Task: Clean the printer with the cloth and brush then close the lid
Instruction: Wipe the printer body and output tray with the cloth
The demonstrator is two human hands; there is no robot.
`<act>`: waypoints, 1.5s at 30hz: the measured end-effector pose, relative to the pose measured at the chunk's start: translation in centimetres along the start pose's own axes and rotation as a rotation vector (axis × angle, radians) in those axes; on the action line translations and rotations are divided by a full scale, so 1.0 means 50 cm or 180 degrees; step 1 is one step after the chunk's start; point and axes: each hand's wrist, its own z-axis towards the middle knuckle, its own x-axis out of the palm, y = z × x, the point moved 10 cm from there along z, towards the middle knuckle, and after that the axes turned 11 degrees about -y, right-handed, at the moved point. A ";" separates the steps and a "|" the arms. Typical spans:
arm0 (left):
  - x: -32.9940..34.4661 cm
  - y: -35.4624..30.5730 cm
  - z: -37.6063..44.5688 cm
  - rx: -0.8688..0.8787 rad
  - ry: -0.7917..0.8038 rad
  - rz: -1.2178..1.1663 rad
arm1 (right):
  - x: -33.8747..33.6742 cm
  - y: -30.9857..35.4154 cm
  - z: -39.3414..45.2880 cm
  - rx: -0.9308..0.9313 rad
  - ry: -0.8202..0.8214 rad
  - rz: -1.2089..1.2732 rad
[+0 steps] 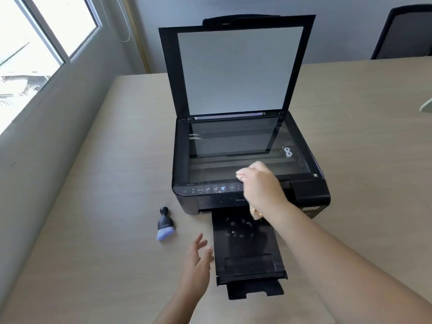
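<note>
A black printer [184, 202] stands on the table with its scanner lid [238, 69] raised upright, baring the glass [224, 146]. My right hand [261, 185] presses a pale cloth [256, 212] onto the front edge of the glass; most of the cloth is hidden under my palm. My left hand [196, 260] hovers with fingers spread just left of the extended paper tray [247, 260], holding nothing. A small brush [164, 226] with a black handle and lilac bristles lies on the table left of the printer's front.
The beige table [105, 206] runs along a wall with a window [35, 54] on the left. A black office chair [404, 31] stands behind the table at the far right. A pale object [426, 106] pokes in at the right edge.
</note>
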 end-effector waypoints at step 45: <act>-0.042 -0.039 0.029 -0.0175 0.1242 0.0330 | 0.146 0.325 -0.101 -0.2086 -0.0065 0.0330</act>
